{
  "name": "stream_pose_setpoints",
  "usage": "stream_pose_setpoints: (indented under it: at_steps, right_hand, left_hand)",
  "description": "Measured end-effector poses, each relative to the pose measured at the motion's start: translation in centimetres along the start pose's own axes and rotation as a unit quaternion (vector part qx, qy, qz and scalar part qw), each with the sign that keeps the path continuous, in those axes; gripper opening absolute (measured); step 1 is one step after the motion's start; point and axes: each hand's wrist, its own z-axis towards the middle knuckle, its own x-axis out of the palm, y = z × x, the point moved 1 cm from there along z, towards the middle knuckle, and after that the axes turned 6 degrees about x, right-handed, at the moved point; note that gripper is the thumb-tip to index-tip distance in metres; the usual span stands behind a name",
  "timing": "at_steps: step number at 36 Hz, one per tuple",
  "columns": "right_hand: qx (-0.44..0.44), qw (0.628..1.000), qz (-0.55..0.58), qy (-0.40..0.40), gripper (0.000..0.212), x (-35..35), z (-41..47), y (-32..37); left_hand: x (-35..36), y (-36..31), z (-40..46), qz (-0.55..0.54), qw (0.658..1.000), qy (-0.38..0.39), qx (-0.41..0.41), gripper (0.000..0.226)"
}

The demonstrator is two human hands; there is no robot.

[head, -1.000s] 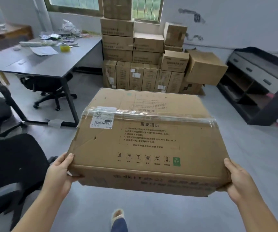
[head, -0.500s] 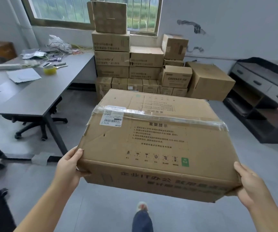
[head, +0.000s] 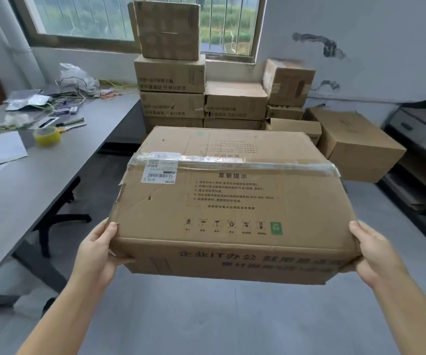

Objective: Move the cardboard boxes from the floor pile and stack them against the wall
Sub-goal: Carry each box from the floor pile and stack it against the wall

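Note:
I carry a large flat cardboard box (head: pixel 232 201) with a taped seam, a white barcode label and printed text, held level in front of me above the floor. My left hand (head: pixel 99 249) grips its near left corner, and my right hand (head: pixel 376 254) grips its near right corner. Straight ahead, a stack of cardboard boxes (head: pixel 173 80) stands against the wall under the window, several layers high. The carried box hides the stack's lower rows. A tilted box (head: pixel 355 147) leans at the stack's right end.
A grey desk (head: pixel 40 180) with papers, a yellow tape roll (head: pixel 47 136) and cables runs along my left. A dark shelf unit (head: pixel 422 155) stands on the right. Grey floor (head: pixel 206 316) lies beneath the box.
I have walked closer to the wall stack, which now looks larger. The office chairs on the left have dropped out of view. Both hands keep the same hold on the box.

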Motion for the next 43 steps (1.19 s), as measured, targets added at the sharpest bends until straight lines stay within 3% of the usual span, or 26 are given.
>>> stream_pose_setpoints:
  at_steps: [14, 21, 30, 37, 43]
  right_hand:
    - [-0.029, 0.999, 0.04, -0.009, 0.027, 15.4, 22.2, 10.8]
    - [-0.044, 0.996, 0.068, -0.026, 0.027, 21.7, 32.5, 18.4]
    - [-0.087, 0.995, 0.046, -0.021, 0.028, 26.9, 47.9, 28.7]
    - [-0.126, 0.985, 0.104, 0.052, 0.026, 31.3, 62.0, 37.7]
    - [-0.129, 0.984, 0.087, 0.09, 0.027, 33.6, 72.6, 45.9]
  left_hand:
    - [18.0, -1.1, 28.3, -0.011, 0.998, 0.068, 0.007, 0.016]
    - [28.9, -4.9, 41.3, -0.015, 0.995, 0.101, 0.014, 0.031]
    - [43.0, -6.2, 52.8, -0.055, 0.99, 0.125, 0.028, 0.018]
    - [53.9, -7.4, 59.8, -0.093, 0.989, 0.091, 0.071, 0.017]
    - [62.8, -10.0, 64.4, -0.099, 0.985, 0.081, 0.114, 0.02]
